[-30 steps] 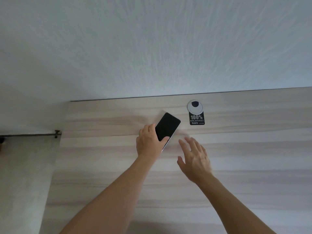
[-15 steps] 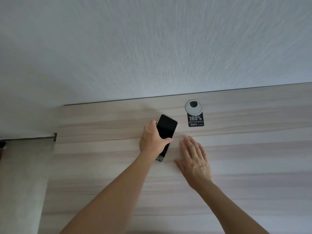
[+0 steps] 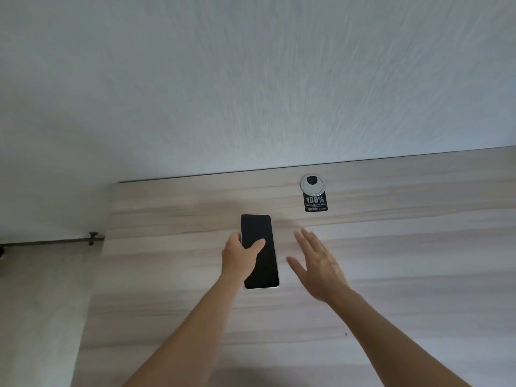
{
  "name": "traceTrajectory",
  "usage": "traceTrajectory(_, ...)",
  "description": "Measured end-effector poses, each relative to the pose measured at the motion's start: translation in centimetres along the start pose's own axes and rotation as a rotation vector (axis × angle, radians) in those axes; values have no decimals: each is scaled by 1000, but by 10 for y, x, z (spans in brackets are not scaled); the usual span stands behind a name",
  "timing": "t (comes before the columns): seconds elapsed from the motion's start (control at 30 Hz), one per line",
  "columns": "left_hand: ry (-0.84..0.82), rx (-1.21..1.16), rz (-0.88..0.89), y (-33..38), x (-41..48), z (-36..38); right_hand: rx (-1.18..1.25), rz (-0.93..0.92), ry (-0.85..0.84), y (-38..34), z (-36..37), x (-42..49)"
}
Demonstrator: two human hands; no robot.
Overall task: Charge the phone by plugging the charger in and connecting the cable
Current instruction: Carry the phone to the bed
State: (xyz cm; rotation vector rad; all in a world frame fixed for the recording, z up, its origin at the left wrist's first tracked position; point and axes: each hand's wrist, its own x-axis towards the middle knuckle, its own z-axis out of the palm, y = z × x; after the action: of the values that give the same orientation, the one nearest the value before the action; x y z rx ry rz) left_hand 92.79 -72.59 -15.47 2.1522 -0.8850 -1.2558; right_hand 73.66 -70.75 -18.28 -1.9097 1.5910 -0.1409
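Your left hand [image 3: 240,259] grips the phone [image 3: 259,251] above the desk [image 3: 418,261]; your right hand [image 3: 318,263] hovers with fingers spread. A one-sided grip could let it slip. No charger is visible.

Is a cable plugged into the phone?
No, the phone in the left hand has no cable at either of its visible ends.

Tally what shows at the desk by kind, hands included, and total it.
phone: 1
cable grommet: 1
black sticker: 1
hands: 2 (left hand gripping the phone, right hand open)
Total: 5
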Motion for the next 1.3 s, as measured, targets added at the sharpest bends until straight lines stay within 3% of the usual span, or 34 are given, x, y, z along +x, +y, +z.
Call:
traceTrajectory(0.17,-88,-274,32,3,-54,-28,332,-11,146,-44,-21,-46)
traceTrajectory(0.4,-144,-484,67,1,-122,-66,620,-14,128,-101,-21,-121)
traceTrajectory(1.03,-182,-497,184,-76,-215,-102,812,51,183,-165,20,-242)
traceTrajectory(1.3,-116,-540,189,-91,-239,-104,796,13,109,-164,24,-259)
